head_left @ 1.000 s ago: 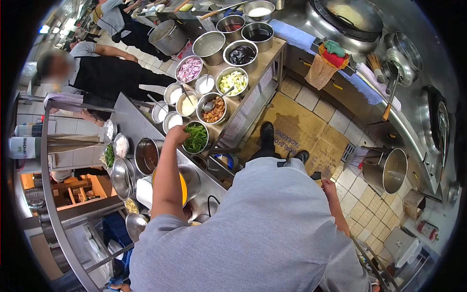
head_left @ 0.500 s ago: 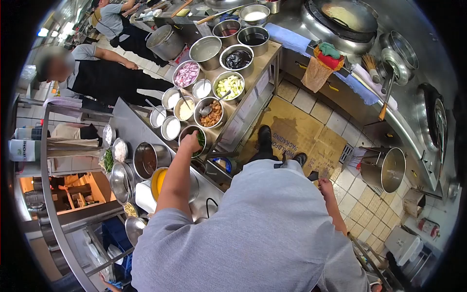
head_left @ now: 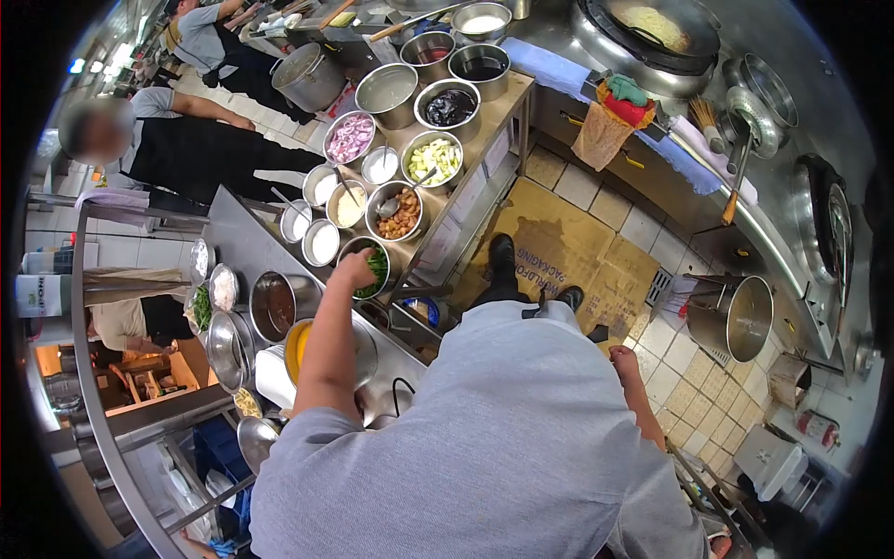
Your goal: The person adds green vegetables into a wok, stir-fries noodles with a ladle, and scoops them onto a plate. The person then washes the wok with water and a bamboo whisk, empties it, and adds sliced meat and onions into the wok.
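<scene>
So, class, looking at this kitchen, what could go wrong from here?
The left hand is at the greens, beside a white-filled bowl; bits could drop in. The forearm seems close to the yellow-filled bowl and might knock it. The cardboard underfoot looks stained, perhaps wet: a slip risk.

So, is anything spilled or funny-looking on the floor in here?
Maybe a spill: the flattened brown cardboard on the floor has a dark, blotchy stain. It looks odd because the rest is lighter. I can't tell what made it or whether it's wet.
</scene>
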Available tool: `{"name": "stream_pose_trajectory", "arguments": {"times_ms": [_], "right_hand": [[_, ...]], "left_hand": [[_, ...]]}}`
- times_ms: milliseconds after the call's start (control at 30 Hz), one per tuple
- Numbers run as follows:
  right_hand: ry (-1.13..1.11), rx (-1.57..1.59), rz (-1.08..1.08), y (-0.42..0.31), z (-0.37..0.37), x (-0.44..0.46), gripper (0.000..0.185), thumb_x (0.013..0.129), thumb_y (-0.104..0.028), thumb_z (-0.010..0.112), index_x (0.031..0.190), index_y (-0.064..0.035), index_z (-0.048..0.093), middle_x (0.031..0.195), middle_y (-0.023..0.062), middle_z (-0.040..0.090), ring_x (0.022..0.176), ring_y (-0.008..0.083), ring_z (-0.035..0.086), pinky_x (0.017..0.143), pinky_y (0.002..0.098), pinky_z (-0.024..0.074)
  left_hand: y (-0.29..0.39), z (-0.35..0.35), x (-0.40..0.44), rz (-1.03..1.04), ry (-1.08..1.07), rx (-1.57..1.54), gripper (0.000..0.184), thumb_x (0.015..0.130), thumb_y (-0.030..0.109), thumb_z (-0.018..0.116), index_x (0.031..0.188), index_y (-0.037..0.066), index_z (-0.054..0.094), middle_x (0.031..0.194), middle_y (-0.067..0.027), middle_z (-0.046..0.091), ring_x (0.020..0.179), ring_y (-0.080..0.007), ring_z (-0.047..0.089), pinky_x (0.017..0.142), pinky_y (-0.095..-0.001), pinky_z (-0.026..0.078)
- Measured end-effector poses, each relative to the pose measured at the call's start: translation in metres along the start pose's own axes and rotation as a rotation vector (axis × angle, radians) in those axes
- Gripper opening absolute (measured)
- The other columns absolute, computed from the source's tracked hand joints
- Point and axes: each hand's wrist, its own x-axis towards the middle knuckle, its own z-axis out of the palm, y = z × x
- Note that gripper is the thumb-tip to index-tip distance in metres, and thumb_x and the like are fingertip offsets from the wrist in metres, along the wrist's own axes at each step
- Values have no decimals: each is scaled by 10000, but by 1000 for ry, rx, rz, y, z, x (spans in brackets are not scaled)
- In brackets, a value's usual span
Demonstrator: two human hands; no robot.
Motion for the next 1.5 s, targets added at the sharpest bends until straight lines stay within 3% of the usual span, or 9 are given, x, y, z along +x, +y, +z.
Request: {"name": "stream_pose_trajectory", "arguments": {"times_ms": [133, 233, 400, 667, 800, 833, 1000, 1267, 1500], "right_hand": [[3, 42, 20, -22, 5, -7, 199, 868, -247, 593, 971, -78, 617, 702, 19, 558, 503, 99, 499, 385, 229, 358], [18, 65, 21, -32, 9, -9, 201, 875, -234, 586, 995, -77, 621, 712, 19, 565, 516, 102, 507, 392, 231, 364], [2, 35, 4, -23, -2, -10, 175, 876, -211, 588, 991, -85, 628, 702, 25, 568, 501, 105, 504, 385, 228, 359], [-1, 8, -2, -12, -5, -2, 169, 869, -223, 604, 960, -81, 621, 684, 16, 555, 476, 101, 490, 368, 225, 342], [-18, 15, -34, -23, 7, 1, 176, 869, -231, 602, 967, -84, 616, 692, 9, 551, 494, 98, 497, 369, 221, 340], [-18, 21, -34, -26, 11, 4, 176, 869, -231, 602, 967, -84, 616, 692, 9, 551, 494, 98, 497, 369, 221, 340], [-9, 50, 5, -35, 14, -3, 172, 873, -214, 590, 975, -77, 611, 703, 6, 553, 502, 96, 498, 375, 217, 342], [-22, 41, -16, -3, 0, 0, 146, 863, -172, 599, 971, -75, 614, 673, 8, 543, 477, 95, 480, 367, 226, 330], [-21, 91, 59, -21, 3, -4, 133, 866, -181, 595, 944, -75, 613, 662, 1, 531, 474, 94, 468, 363, 228, 319]], "left_hand": [[8, 21, 3, -79, 82, 28, 504, 688, 190, 667, 1180, 159, 564, 1183, -200, 565, 1061, -332, 568, 902, -403, 473], [-2, 23, 2, -55, 249, -41, 283, 723, 83, 607, 999, 129, 645, 996, -197, 636, 928, -341, 614, 813, -421, 498], [-20, -3, -3, -87, 251, -61, 192, 696, 94, 642, 883, 127, 668, 884, -170, 662, 852, -340, 637, 765, -412, 511], [-34, 0, 16, -60, 39, -38, 300, 607, 177, 729, 893, 114, 662, 955, -133, 667, 907, -295, 638, 801, -378, 507], [-1, 8, 12, -109, -48, -47, 565, 604, 296, 761, 1093, 79, 580, 1040, -181, 640, 980, -312, 616, 869, -381, 492], [0, 16, 19, -144, -55, -12, 570, 673, 274, 715, 1169, 70, 524, 1068, -214, 622, 1004, -329, 607, 879, -387, 491], [9, 12, 16, -151, 32, 92, 342, 754, 110, 585, 1094, 71, 588, 1082, -196, 625, 1000, -325, 609, 868, -391, 496], [-33, -17, 5, -140, 111, -103, 277, 663, 149, 706, 927, 79, 663, 897, -154, 671, 885, -308, 640, 789, -379, 505], [-32, -32, -3, -218, 22, -360, 295, 740, 116, 695, 1014, 62, 598, 731, -113, 639, 536, -200, 623, 538, -342, 514]]}}
